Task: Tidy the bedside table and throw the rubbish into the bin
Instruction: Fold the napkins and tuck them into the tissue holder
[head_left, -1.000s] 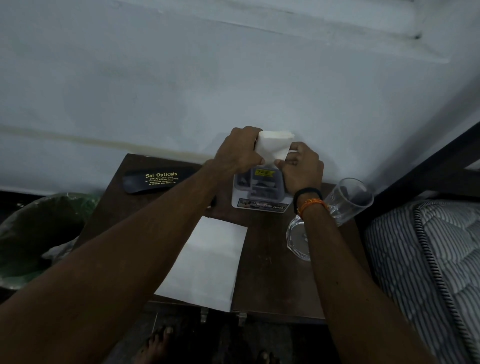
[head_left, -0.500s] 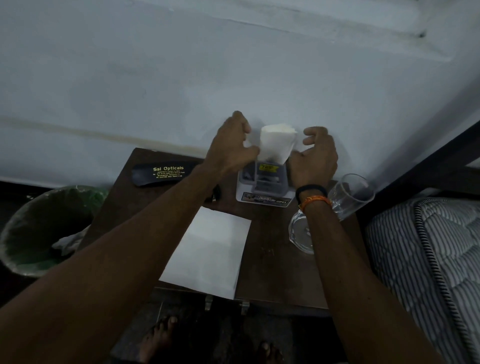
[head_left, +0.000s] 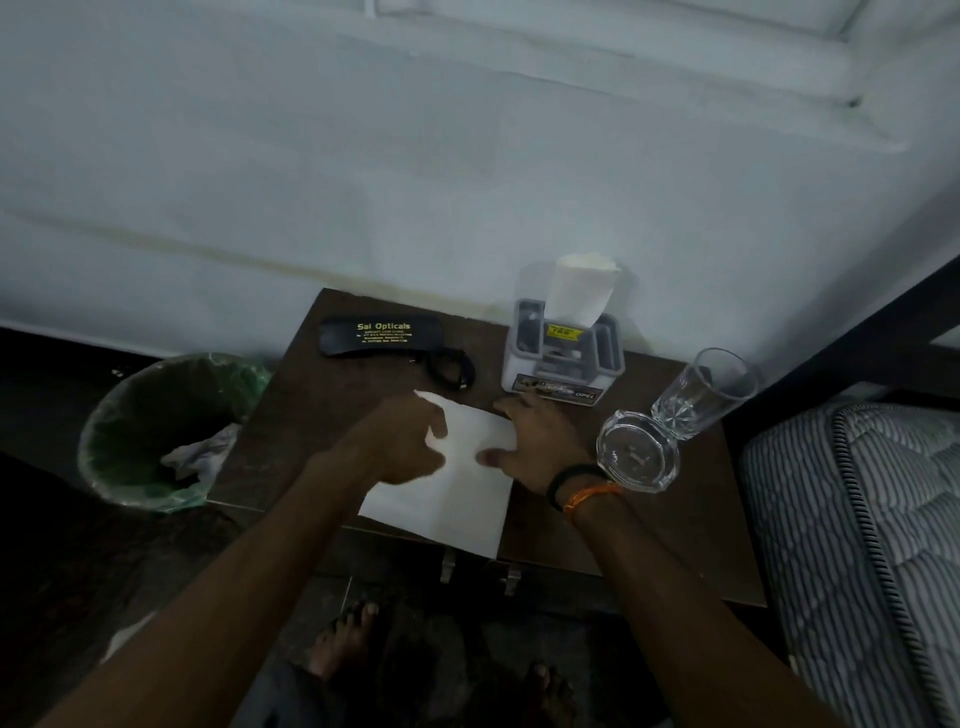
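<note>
both hands were on the white paper sheet (head_left: 457, 488), which lay flat near the front edge of the brown tabletop (head_left: 597, 540), its near corner reaching or just overhanging that edge. the left hand (head_left: 410, 441) came onto the sheet's far left part, fingers curled, and seemed to be lifting or pinching the upper left corner, though blur made the exact hold hard to tell. the right hand (head_left: 524, 441) lay on the sheet's right edge, fingers extended over the paper and thumb on top, apparently pressing it down. the sheet looked thin, light and limp, with a faint fold line down its middle; it would likely slide on the wood and crease easily, so an edge or corner seemed the best place to take it. the bin (head_left: 156, 431) with its green liner stood on the floor at nine o'clock from the sheet, some crumpled rubbish already inside. at twelve o'clock sat the tissue holder (head_left: 563, 353); at eleven, a black spectacle case (head_left: 379, 338) with glasses (head_left: 449, 369) beside it. at three o'clock a glass ashtray (head_left: 636, 452) touched a leaning tumbler (head_left: 701, 395), both fragile and close to the right wrist.
</note>
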